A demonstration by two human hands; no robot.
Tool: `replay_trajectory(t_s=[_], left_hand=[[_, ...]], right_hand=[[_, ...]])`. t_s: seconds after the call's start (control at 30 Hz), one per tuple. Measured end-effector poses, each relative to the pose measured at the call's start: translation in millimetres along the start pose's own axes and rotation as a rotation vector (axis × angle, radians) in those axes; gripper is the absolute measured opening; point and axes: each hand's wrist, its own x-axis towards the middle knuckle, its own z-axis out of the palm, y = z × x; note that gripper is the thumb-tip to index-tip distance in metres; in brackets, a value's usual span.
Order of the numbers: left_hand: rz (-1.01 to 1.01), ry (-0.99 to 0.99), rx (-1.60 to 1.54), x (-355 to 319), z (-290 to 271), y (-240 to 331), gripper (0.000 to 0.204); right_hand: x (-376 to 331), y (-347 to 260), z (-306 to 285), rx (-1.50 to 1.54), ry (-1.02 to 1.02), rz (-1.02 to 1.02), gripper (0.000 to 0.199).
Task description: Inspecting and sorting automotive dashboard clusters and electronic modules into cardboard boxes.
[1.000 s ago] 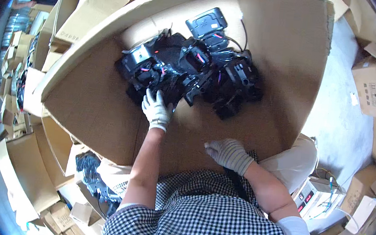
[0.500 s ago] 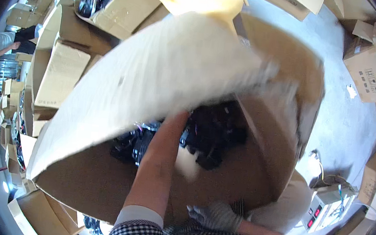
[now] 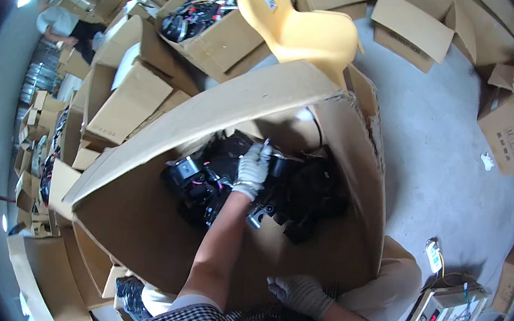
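My left hand (image 3: pixel 253 170), in a pale work glove, reaches deep into a big cardboard box (image 3: pixel 131 222). Its fingers are bent down among black devices (image 3: pixel 313 188) with silver cylinders and bits of coloured wire; their exact kind is unclear. A small shiny tip shows by the fingertips, but whatever they grip is hidden. Gloved too, my right hand (image 3: pixel 302 295) rests low at the box's near side, beside my knee. Its fingers are curled in, and I cannot see what, if anything, is inside them.
Behind the box stands a yellow chair (image 3: pixel 317 35). An open carton (image 3: pixel 219 44) full of dark parts is at the back left. On the floor at right lie a metal box with red displays (image 3: pixel 441 318) and a power strip (image 3: pixel 433 255). A person (image 3: pixel 64 24) is far left.
The raised far wall of the box has dropped back, uncovering the black devices and my left glove. The whole view has shifted, bringing more of the chair into sight. My right hand stays low.
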Motion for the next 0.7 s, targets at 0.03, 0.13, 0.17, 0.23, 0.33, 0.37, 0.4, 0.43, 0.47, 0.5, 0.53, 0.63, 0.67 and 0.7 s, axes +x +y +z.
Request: replay_trajectory(t_s=[0.03, 0.13, 0.17, 0.23, 0.33, 0.37, 0.4, 0.43, 0.47, 0.5, 0.53, 0.63, 0.67, 0.7], left_hand=[[-0.034, 0.06, -0.201, -13, -23, -9, 0.035], [0.252, 0.321, -0.407, -72, -98, 69, 0.036], [0.287, 0.354, -0.372, -93, -118, 76, 0.036], [-0.042, 0.183, -0.764, -140, -146, 95, 0.039], [0.217, 0.265, -0.606, -200, -159, 104, 0.039], [0.202, 0.234, -0.529, -225, -162, 104, 0.037], [0.217, 0.218, -0.421, -244, -163, 107, 0.035], [0.245, 0.117, -0.344, -262, -165, 107, 0.037], [0.302, 0.11, -0.229, -279, -167, 107, 0.038], [0.109, -0.069, -0.298, -302, -170, 109, 0.039], [0.281, 0.006, -0.319, -319, -161, 96, 0.035], [0.228, -0.125, -0.443, -364, -143, 81, 0.043], [0.196, -0.152, -0.537, -376, -141, 81, 0.042], [0.166, -0.182, -0.631, -386, -140, 80, 0.042]], right_hand=[[1, -3, 1, -0.034, -0.018, -0.014, 0.036], [6, -5, -6, -0.125, -0.079, 0.023, 0.036], [6, -7, -6, -0.166, -0.118, 0.086, 0.037], [2, 10, 7, -0.123, 0.046, -0.018, 0.038], [-8, -10, -3, 0.152, 0.128, 0.0, 0.039], [-12, -21, -9, 0.371, 0.066, 0.154, 0.04], [-18, -26, -10, 0.342, 0.043, 0.13, 0.04], [-27, -28, -12, 0.477, 0.141, 0.1, 0.037], [-31, -35, -11, 0.62, 0.22, 0.063, 0.034], [-39, -46, -13, 0.598, 0.187, 0.037, 0.034], [-50, -61, -19, 0.643, 0.17, 0.075, 0.031], [-73, -74, -7, 0.65, 0.107, 0.039, 0.025], [-74, -81, -5, 0.628, 0.061, -0.03, 0.024], [-76, -93, -1, 0.526, 0.01, 0.075, 0.025]])
